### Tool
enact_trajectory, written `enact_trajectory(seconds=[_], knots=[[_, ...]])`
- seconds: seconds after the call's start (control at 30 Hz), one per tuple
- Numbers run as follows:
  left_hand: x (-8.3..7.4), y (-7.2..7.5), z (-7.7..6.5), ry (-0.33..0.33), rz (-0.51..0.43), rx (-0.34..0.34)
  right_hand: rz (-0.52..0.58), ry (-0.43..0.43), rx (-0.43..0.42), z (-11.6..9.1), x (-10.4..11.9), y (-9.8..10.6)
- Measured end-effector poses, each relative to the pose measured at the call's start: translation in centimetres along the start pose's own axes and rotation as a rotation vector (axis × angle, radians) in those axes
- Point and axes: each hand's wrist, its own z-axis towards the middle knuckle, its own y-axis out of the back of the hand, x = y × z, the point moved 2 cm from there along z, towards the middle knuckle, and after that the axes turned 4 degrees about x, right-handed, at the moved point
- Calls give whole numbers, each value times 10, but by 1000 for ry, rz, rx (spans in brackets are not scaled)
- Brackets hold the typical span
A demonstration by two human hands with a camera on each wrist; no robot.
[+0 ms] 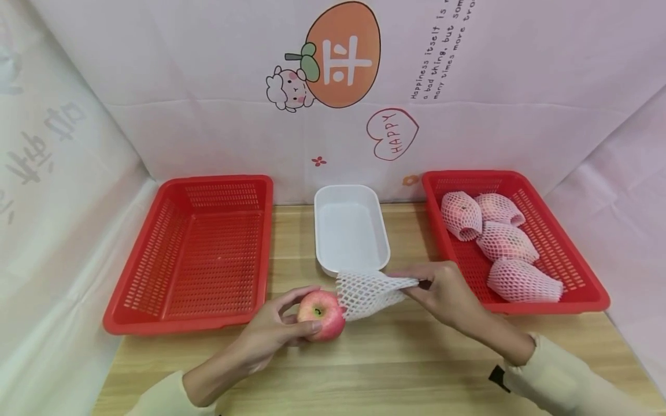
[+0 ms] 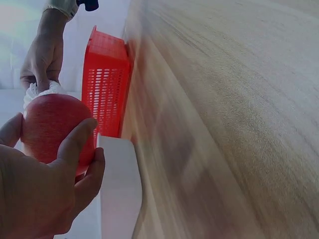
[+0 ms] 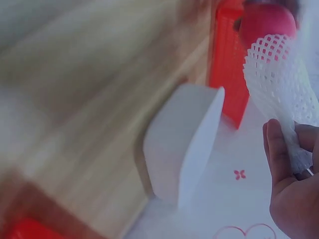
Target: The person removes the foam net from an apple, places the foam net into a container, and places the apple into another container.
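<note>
A red apple (image 1: pixel 321 315) is held in my left hand (image 1: pixel 276 329), fingers and thumb around its left side, above the table. My right hand (image 1: pixel 442 292) pinches the gathered end of a white foam net sleeve (image 1: pixel 366 294). The sleeve's open end lies right at the apple's right side in the head view. In the left wrist view the apple (image 2: pixel 57 129) fills my left hand's grasp, with the net bunched behind it. The right wrist view shows the net (image 3: pixel 279 74) stretched from my right fingers toward the apple (image 3: pixel 269 25).
At the left stands a red basket (image 1: pixel 187 326) with nothing in it. A white tray (image 1: pixel 351 228) sits in the middle near the back cloth. The red basket (image 1: pixel 593 303) at the right holds several apples in foam nets (image 1: pixel 507 242).
</note>
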Motion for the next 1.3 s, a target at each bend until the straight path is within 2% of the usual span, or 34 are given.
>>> enact_trajectory(seconds=[0.2,0.37,0.47,0.63,0.8,0.9,1.0,1.3], knots=[[-19,-1,-20,-21,38,22,-119,44,13,21,1,23],[-41,1,-37,-78,99,29,-189,54,16,42,-1,37],[-54,6,-48,-101,130,16,-218,70,26,55,-1,44],[-79,17,-64,-97,171,-34,-286,57,78,78,-7,53],[-103,30,-72,-94,203,-76,-343,71,102,102,-19,61],[-115,42,-72,-93,186,-97,-346,86,102,117,-28,64],[-127,60,-70,-91,137,-126,-341,54,124,133,-36,65],[-157,135,-52,-146,-112,-126,-319,-133,205,174,-55,61]])
